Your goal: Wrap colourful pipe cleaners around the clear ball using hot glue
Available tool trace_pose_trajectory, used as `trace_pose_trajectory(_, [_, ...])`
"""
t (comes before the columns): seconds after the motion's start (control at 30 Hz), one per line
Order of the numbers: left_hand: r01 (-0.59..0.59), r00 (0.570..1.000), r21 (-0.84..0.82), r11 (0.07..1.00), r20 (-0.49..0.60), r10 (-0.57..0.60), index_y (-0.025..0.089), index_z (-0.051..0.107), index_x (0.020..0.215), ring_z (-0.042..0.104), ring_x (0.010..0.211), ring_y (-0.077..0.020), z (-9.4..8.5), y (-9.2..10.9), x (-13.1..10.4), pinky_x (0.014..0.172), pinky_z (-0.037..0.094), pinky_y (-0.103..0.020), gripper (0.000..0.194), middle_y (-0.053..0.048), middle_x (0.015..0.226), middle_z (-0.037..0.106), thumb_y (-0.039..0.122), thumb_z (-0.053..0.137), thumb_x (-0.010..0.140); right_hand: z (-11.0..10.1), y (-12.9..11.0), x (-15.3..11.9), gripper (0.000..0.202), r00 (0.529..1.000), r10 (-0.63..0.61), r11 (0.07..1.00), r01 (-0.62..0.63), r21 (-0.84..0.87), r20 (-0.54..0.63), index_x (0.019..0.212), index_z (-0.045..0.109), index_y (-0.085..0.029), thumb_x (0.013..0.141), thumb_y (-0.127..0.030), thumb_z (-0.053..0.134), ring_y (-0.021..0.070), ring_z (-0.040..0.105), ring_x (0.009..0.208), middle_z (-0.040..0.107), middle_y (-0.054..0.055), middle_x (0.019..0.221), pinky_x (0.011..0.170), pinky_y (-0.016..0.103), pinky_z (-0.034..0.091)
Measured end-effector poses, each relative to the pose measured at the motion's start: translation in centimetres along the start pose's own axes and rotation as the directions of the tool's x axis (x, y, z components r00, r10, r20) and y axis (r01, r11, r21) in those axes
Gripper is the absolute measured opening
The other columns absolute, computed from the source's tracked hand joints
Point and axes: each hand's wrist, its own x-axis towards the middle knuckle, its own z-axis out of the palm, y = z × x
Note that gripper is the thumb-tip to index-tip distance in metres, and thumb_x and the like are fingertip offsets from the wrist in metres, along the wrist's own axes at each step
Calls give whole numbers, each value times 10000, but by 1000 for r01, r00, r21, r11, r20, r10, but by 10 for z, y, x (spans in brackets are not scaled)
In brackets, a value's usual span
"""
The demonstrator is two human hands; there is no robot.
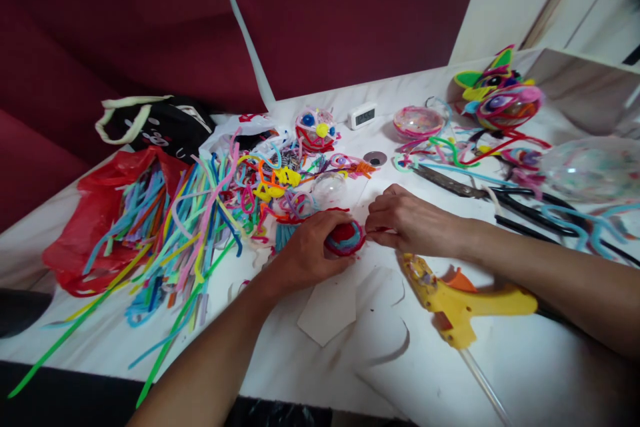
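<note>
My left hand (317, 247) is closed round a small ball-like piece (346, 238) covered in red and blue fuzzy pipe cleaner. Just to its right, the fingers of my right hand (400, 217) are curled into a pinch by the edge of the piece. Whatever lies between those fingertips is hidden. Below my right hand lies a yellow hot glue gun (463, 307), with a clear glue stick (483, 383) coming out of its back end. A clear plastic dome (329, 188) sits behind my left hand.
A large heap of pipe cleaners (200, 213) spills from a red plastic bag (85, 233) at left. Black-handled cutters (465, 187) lie at right. Behind stand a decorated ball (317, 130), a small digital timer (362, 116), clear bowls (417, 123) and finished-looking figures (500, 93).
</note>
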Motion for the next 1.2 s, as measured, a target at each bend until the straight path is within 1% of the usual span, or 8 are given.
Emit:
trace_pose_trajectory(0.13, [-20,999,-36,999,45,21,215,557,1256,597,1237,-267,-4,-3,0,1062,471,-439,541,-100,1307,645,236,769,758,0,1,1,179,1000,-12,1000,12,-3,-18,789,689,-170,942,-208,604,190,608,821,644,13,761,787,357,288])
trace_pose_trajectory(0.27, [-29,996,-59,998,80,33,224,548,1264,589,1253,-265,-5,-3,0,1083,459,-442,568,-97,1325,634,210,769,742,2,0,1,189,1000,-19,1000,19,3,-14,795,699,-166,947,-210,597,191,613,815,653,21,769,788,357,294])
trace_pose_trajectory(0.53, [-24,997,-84,996,73,31,221,557,1257,594,1247,-269,-5,-1,1,1077,468,-448,565,-102,1320,636,174,746,727,2,-3,1,171,1000,-11,1000,11,19,-12,816,711,-160,941,-202,603,197,615,824,668,35,779,801,360,293])
trace_pose_trajectory(0.67, [8,999,-78,997,43,-5,227,556,1250,586,1259,-287,-1,6,0,1082,463,-474,535,-119,1323,627,223,744,750,2,-4,2,187,1000,1,1000,0,25,-8,801,704,-155,943,-196,591,201,614,825,669,42,785,792,360,292])
trace_pose_trajectory(0.8, [91,995,-17,996,-24,-92,245,591,1181,495,1349,-333,7,10,-2,1097,445,-506,486,-138,1400,535,324,790,746,1,-4,1,173,1000,8,1000,-8,25,-8,803,707,-162,935,-201,603,197,613,811,668,39,786,783,358,291])
trace_pose_trajectory(0.9, [115,990,1,993,-76,-115,230,565,1195,518,1302,-323,13,9,-2,1072,466,-496,490,-142,1351,527,321,772,761,1,-4,1,187,1000,17,1000,-17,10,-10,777,692,-160,935,-207,606,192,610,805,656,35,771,782,355,290])
trace_pose_trajectory(1.03, [108,976,34,994,-196,-99,186,475,1257,504,1286,-329,20,5,-3,1099,431,-525,648,-168,1331,513,307,793,706,2,-3,2,193,1000,18,1000,-18,3,-17,766,686,-161,935,-205,603,188,611,802,654,31,765,781,355,287])
trace_pose_trajectory(1.2, [146,969,36,989,-208,-136,181,520,1161,493,1309,-323,26,4,-3,1117,418,-520,549,-170,1337,501,322,795,708,3,-3,3,184,999,12,1000,-12,-4,-30,774,689,-163,933,-198,603,187,612,806,660,28,763,778,352,284])
